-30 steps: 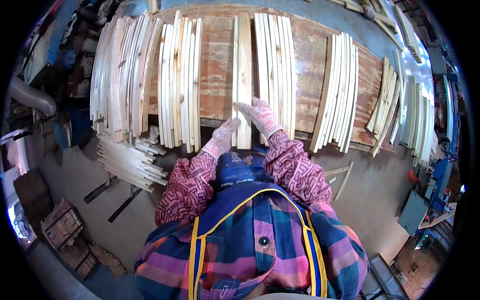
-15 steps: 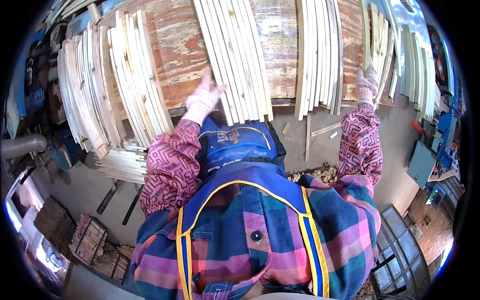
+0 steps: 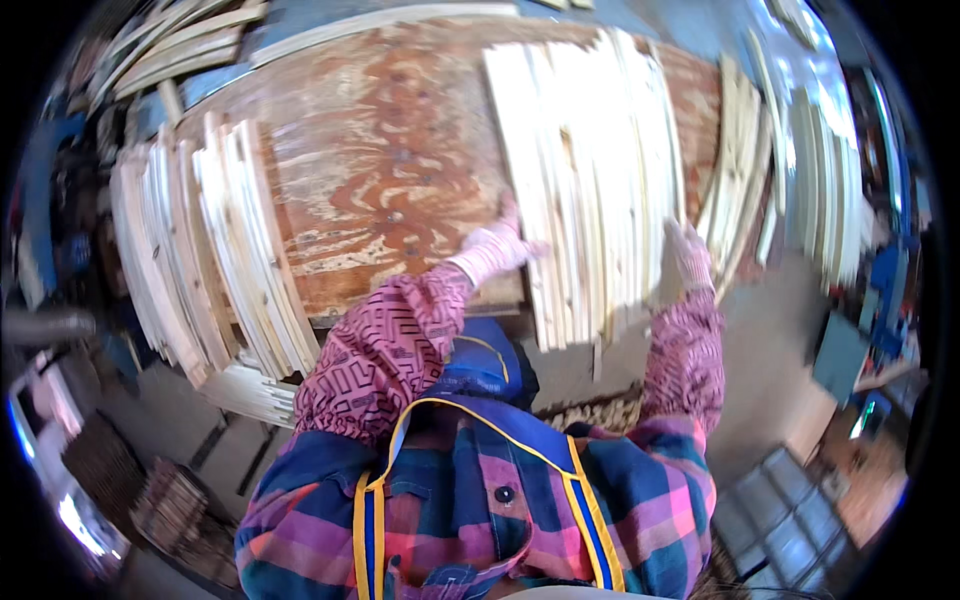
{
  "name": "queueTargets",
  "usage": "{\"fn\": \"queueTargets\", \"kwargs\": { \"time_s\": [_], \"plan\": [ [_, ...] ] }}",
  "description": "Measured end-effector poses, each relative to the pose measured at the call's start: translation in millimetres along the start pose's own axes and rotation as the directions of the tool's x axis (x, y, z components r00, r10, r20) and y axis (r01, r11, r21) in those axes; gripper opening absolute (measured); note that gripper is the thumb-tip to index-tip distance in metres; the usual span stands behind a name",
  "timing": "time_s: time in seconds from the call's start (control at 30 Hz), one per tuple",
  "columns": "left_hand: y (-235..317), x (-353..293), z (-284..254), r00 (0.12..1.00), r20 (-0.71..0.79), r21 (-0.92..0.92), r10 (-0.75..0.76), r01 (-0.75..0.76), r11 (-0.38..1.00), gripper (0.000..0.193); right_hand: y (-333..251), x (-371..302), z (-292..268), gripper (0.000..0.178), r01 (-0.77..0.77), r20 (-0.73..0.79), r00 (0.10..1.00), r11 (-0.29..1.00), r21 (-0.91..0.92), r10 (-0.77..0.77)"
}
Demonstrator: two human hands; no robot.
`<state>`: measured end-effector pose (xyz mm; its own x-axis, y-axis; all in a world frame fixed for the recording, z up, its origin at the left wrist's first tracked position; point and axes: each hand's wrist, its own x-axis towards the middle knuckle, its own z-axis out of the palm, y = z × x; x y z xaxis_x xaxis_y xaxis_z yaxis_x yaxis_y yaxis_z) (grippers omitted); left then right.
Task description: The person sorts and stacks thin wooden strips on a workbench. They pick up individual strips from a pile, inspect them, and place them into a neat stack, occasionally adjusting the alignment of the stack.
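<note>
Head view, with the clock read from its centre and twelve at the far side: a wide batch of pale, straight wooden slats (image 3: 590,190) is lying between one and two o'clock on a worn, reddish-brown plywood tabletop (image 3: 380,170). The left hand in a pale pink knitted glove (image 3: 495,248) is resting at twelve o'clock, close to the centre, its fingers and thumb spreading wide at the batch's left edge. The right hand in a matching glove (image 3: 692,258) is standing toward three o'clock, beside the right edge; its fingers are blurring, so I cannot tell whether they are gripping or merely touching.

Judging by the layout, this batch is looking largely gathered, its slats lying closely side by side. Lying apart are a narrower group of pale wooden slats (image 3: 250,240) and an outer row of light wooden strips (image 3: 158,250), both between nine and ten o'clock, plus a slightly bowed, yellowish wooden bundle (image 3: 735,150) at two o'clock.

For moving, the broadest stretch of plywood is showing between ten and twelve o'clock. The batch's near ends are overhanging the near table edge; rightward, room is narrowing, with the bowed bundle lying just past the right hand
</note>
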<state>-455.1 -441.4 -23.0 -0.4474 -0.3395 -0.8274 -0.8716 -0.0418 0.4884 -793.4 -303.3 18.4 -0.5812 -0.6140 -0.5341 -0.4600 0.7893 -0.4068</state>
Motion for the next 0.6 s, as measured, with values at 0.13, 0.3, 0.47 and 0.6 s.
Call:
{"fn": "queueTargets", "kwargs": {
  "time_s": [0.13, 0.3, 0.47, 0.6],
  "plan": [
    [19, -11, -27, 0.983, -0.093, 0.186, 0.159, -0.140, 0.973, 0.104, -3, 10, -30, 0.048, -0.095, -0.382, 0.924, 0.975, -0.201, 0.012],
    [25, -63, -107, 0.283, -0.707, 0.683, 0.648, 0.037, 0.730, 0.085, -169, 26, -46, 0.032, 0.338, -0.199, 0.783, 0.672, -0.659, -0.589],
    [-3, -107, -174, 0.770, -0.543, 0.482, 0.334, -0.040, 0.875, 0.057, -319, 55, 44, 0.029, 0.799, 0.287, 0.239, 0.020, -0.601, -0.928],
    [-116, -115, -131, 0.574, -0.817, 0.044, 0.063, -0.047, 0.998, 0.045, -411, 51, 127, 0.066, 0.899, 0.086, -0.008, -0.045, -0.436, -0.996]
  ]
}}
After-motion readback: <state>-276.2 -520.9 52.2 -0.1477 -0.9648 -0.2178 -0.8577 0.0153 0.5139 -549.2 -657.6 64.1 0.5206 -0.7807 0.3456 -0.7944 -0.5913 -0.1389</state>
